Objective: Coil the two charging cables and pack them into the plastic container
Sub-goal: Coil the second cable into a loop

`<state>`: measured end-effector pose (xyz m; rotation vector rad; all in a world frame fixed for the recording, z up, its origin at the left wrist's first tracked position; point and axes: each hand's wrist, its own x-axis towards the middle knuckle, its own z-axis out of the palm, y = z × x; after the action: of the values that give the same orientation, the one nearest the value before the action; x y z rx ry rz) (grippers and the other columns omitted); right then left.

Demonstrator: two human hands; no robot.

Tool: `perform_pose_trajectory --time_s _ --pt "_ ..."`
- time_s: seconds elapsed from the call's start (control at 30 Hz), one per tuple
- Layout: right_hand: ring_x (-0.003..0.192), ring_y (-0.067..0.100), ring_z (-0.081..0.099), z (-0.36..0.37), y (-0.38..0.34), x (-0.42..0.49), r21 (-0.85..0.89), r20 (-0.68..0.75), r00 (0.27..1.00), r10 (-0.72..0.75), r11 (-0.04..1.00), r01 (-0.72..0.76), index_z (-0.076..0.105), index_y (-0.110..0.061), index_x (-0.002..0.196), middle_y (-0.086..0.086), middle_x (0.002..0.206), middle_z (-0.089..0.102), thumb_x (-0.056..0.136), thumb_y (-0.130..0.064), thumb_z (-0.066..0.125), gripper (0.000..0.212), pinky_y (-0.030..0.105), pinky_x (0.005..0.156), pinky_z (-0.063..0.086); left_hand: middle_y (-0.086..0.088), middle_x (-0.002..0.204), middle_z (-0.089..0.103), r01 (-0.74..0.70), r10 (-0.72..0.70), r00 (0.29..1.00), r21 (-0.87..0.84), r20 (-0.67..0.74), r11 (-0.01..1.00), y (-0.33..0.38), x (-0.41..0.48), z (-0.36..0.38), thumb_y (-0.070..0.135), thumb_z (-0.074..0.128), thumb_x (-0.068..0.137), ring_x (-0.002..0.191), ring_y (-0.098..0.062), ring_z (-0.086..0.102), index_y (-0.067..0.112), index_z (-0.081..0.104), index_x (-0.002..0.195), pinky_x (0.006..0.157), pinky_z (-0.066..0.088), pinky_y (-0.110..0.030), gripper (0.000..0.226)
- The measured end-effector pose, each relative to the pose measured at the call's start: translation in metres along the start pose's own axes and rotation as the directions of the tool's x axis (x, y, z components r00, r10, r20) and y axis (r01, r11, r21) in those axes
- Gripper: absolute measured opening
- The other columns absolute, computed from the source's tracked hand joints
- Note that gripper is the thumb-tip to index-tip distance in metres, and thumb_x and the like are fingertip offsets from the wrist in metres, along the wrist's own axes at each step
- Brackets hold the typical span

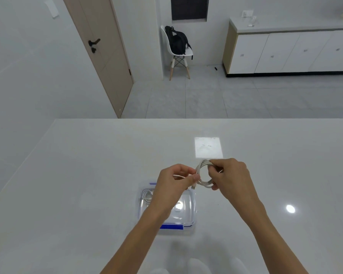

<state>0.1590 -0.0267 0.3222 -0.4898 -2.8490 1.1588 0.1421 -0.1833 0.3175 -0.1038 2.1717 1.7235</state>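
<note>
Your right hand (pixel 229 175) pinches the white cable (pixel 203 173), wound into a loop, at lower centre of the frame; your left hand (pixel 174 179) grips its loose end near the plug. Both forearms reach in from the bottom edge, hands raised above the table (pixel 87 175). Below, the plastic container (pixel 190 206) already holds the other coiled cable (pixel 147 195). Judged remaining: finish winding, pack it.

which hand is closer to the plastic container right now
Left. The left hand hovers over the plastic container, its forearm crossing it. The right hand is off to the container's far right, holding the coiled cable.
</note>
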Motion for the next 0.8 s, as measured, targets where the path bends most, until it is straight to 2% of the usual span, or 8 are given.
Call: perform_pose_trajectory --time_s 0.07,0.17,0.27,0.37,0.43,0.57,0.67,0.8 --pt "0.044 0.004 0.065 -0.001 -0.001 -0.003 0.029 0.007 1.000 0.005 1.000 -0.005 0.068 -0.004 0.073 0.013 0.061 0.066 0.092 -0.014 0.052 0.026 0.012 0.038 0.036 -0.003 0.093 0.073 0.004 -0.004 1.000 -0.009 0.022 1.000 -0.003 0.004 -0.004 0.025 0.077 0.081 0.091 -0.017 0.069 0.020 0.072 0.093 0.085 0.055 -0.029 0.014" --pt "0.048 0.007 0.068 -0.005 -0.006 -0.006 0.129 0.037 0.999 0.009 0.992 -0.013 0.073 -0.012 0.076 0.006 0.060 0.068 0.093 -0.016 0.056 0.024 0.010 0.045 0.043 -0.007 0.099 0.073 0.018 -0.009 0.994 -0.078 0.112 0.997 -0.006 0.009 -0.013 0.022 0.072 0.087 0.097 -0.021 0.070 0.012 0.067 0.101 0.090 0.056 -0.031 0.018" --pt "0.053 0.013 0.070 -0.008 -0.008 -0.004 0.313 0.174 0.984 0.024 0.947 -0.078 0.078 -0.019 0.085 0.002 0.066 0.072 0.093 -0.019 0.062 0.018 0.025 0.061 0.060 -0.012 0.114 0.069 0.037 0.005 0.982 -0.222 0.188 0.974 -0.010 0.013 -0.018 0.022 0.061 0.095 0.104 -0.024 0.069 0.010 0.057 0.117 0.089 0.058 -0.042 0.025" --pt "0.057 0.013 0.069 -0.012 -0.009 -0.003 0.428 0.277 0.961 0.018 0.893 -0.140 0.078 -0.018 0.089 0.003 0.072 0.074 0.092 -0.022 0.066 0.013 0.027 0.063 0.061 -0.013 0.110 0.073 0.018 0.049 0.967 -0.259 0.250 0.966 -0.014 0.008 -0.020 0.023 0.048 0.101 0.101 -0.026 0.071 0.010 0.057 0.124 0.086 0.059 -0.043 0.027" --pt "0.057 0.013 0.067 -0.012 -0.010 -0.002 0.493 0.303 0.953 0.019 0.853 -0.174 0.077 -0.019 0.097 0.005 0.072 0.072 0.091 -0.022 0.068 0.012 0.028 0.064 0.060 -0.010 0.105 0.075 -0.024 0.071 0.977 -0.226 0.201 0.974 -0.017 0.005 -0.020 0.021 0.044 0.103 0.096 -0.023 0.073 0.009 0.061 0.121 0.081 0.060 -0.036 0.028" --pt "0.056 0.013 0.067 0.004 -0.013 -0.007 0.464 0.325 0.944 -0.047 0.878 -0.116 0.061 -0.038 0.125 0.004 0.071 0.064 0.091 -0.026 0.068 0.037 0.028 0.061 0.059 -0.003 0.100 0.071 -0.142 0.142 0.990 -0.077 -0.017 0.987 -0.025 0.002 -0.009 0.021 0.042 0.104 0.089 -0.016 0.071 0.017 0.061 0.119 0.071 0.061 -0.028 0.025" --pt "0.054 0.009 0.065 0.023 -0.020 -0.017 0.508 0.247 0.965 -0.082 0.860 -0.057 0.062 -0.030 0.130 0.000 0.074 0.066 0.092 -0.023 0.065 0.038 0.026 0.058 0.059 0.012 0.093 0.062 -0.193 0.199 0.965 0.050 -0.170 0.980 -0.028 -0.001 -0.002 0.024 0.037 0.105 0.083 -0.010 0.064 0.028 0.053 0.116 0.071 0.057 -0.024 0.020" --pt "0.054 0.010 0.066 0.043 -0.022 -0.023 0.579 0.141 0.990 -0.006 0.812 -0.078 0.064 -0.024 0.128 0.002 0.076 0.069 0.094 -0.019 0.063 0.035 0.024 0.057 0.058 0.014 0.089 0.058 -0.203 0.193 0.967 -0.042 -0.165 0.978 -0.026 -0.001 -0.009 0.026 0.033 0.106 0.079 -0.005 0.057 0.041 0.051 0.104 0.069 0.052 -0.014 0.024"
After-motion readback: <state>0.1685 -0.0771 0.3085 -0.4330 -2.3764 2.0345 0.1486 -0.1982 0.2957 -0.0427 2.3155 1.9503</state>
